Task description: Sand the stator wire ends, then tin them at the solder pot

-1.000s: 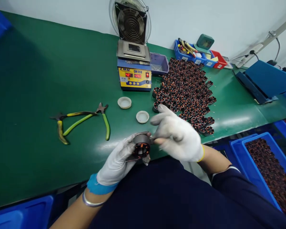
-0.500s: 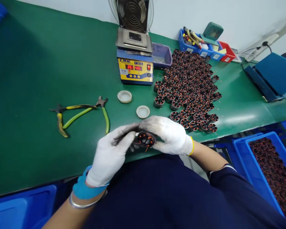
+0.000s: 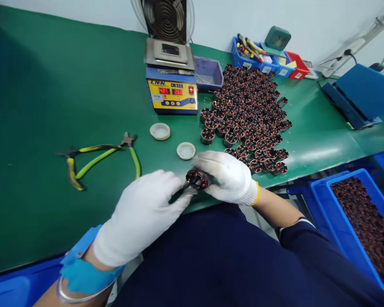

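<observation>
Between my two gloved hands, just over the front edge of the table, is a motor stator (image 3: 197, 179), a short dark cylinder with orange copper windings on its upward-tilted face. My right hand (image 3: 225, 175) is wrapped round its right side and back. From the left, my left hand (image 3: 150, 207) has its thumb and fingers closed at the stator's near-left rim; the fingertips are partly hidden, and any wire between them is too small to see. Two small whitish dishes, a left dish (image 3: 160, 131) and a right dish (image 3: 186, 150), sit just beyond my hands.
Many similar stators (image 3: 246, 115) stand grouped on the green table (image 3: 51, 85). Yellow-handled pliers (image 3: 72, 170) and green-handled cutters (image 3: 132, 153) lie left. A solder pot (image 3: 173, 96) with red digits stands behind, near a purple bin (image 3: 208, 72). Blue crates (image 3: 323, 192) sit low at right.
My left hand has shifted from the stator's upper left to its lower-left rim, its forearm swinging left. My right hand keeps hold. The whole view has moved slightly.
</observation>
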Tool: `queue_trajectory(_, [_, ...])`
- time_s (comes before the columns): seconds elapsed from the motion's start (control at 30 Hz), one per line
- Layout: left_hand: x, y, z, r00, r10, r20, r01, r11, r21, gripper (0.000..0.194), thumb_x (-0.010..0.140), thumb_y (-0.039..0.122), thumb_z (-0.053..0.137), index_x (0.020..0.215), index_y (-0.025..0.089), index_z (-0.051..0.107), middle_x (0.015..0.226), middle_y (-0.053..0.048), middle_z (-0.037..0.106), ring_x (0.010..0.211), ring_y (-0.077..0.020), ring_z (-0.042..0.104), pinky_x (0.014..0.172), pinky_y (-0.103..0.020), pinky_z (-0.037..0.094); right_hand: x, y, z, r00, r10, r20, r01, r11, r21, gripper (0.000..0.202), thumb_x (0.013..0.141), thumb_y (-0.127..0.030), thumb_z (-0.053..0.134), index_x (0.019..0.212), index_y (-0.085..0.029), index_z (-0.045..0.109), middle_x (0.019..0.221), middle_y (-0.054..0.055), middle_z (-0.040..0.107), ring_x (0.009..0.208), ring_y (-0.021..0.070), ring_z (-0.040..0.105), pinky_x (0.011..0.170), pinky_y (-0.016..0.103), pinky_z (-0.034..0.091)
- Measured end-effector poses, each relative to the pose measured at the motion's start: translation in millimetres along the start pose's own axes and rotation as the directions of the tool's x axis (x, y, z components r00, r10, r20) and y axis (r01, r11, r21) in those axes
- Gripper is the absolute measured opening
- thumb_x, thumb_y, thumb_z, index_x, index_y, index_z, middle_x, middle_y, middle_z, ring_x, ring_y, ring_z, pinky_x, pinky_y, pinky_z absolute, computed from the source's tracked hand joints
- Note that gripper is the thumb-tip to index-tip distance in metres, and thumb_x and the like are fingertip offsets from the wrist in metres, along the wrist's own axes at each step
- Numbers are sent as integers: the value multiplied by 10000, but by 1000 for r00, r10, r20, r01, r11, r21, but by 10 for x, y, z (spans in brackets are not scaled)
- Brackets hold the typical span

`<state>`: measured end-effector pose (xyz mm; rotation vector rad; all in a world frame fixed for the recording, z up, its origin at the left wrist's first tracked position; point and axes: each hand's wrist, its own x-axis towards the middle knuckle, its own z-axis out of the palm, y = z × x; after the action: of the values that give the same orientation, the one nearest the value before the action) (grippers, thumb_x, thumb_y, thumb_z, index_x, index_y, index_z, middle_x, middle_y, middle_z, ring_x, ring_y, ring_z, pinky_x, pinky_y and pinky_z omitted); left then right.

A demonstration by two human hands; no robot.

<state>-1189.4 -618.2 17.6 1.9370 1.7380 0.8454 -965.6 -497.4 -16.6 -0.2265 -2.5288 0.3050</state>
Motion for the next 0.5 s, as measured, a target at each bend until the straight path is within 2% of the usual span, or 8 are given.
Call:
queue_trajectory(0.07, [-105,-45,-40,998,3,59,11,973,-232,381,973,484,700,650,281,701,605,-18,644,562,-194,588,617,-351,552,-16,12,-16,999,13,-40,-12,1000,17,578,994,-174,571,1570,-126,556,1485,194,731,1374,276,733,1135,422,647])
queue_trajectory(0.1, [-154,-70,-59,999,-27,37,39,928,-372,402,964,534,740,649,286,714,606,-18,659,550,-192,591,590,-351,550,-18,16,-19,999,16,-51,-15,1000,27,569,996,-183,581,1562,-130,553,1482,193,733,1368,277,737,1132,424,648])
queue_trajectory(0.13, [-187,-91,-67,995,-97,-23,73,864,-498,430,935,614,781,660,287,728,619,-24,679,550,-197,605,563,-354,547,-15,18,-18,998,12,-69,-9,999,34,553,1000,-196,588,1548,-128,555,1470,194,739,1357,278,742,1124,424,651])
queue_trajectory(0.2, [-188,-104,-24,946,-311,-94,170,720,-672,515,843,772,810,725,273,761,657,-52,717,554,-216,632,507,-360,535,3,17,-2,995,-6,-104,10,1000,30,512,1018,-223,584,1518,-119,564,1437,194,751,1329,276,756,1105,419,659])
queue_trajectory(0.27, [-120,-73,88,904,-426,34,318,617,-720,561,749,796,843,773,240,772,649,-68,720,517,-210,612,439,-335,477,30,13,20,994,-7,-105,8,1000,7,479,1031,-232,564,1498,-123,580,1427,193,755,1336,275,758,1107,423,660])
queue_trajectory(0.37, [-18,-32,228,855,-399,332,513,550,-659,457,694,630,882,643,223,679,532,-30,615,438,-154,504,384,-280,370,52,17,24,998,7,-68,-8,1000,-24,475,1008,-196,564,1478,-140,603,1442,192,753,1349,284,757,1106,442,666])
queue_trajectory(0.43, [-3,-72,211,835,-476,276,519,515,-683,432,686,570,871,590,233,618,497,-3,551,413,-131,451,363,-254,299,44,36,1,998,11,-60,-12,1000,-25,503,979,-180,593,1480,-134,600,1444,198,753,1337,293,761,1091,447,673])
queue_trajectory(0.5, [-6,-158,125,799,-599,61,438,508,-742,409,688,562,872,617,246,622,520,-1,564,429,-142,480,359,-247,287,25,61,-30,998,38,-53,-39,999,-30,538,968,-180,613,1502,-133,580,1449,201,749,1355,300,751,1098,457,669])
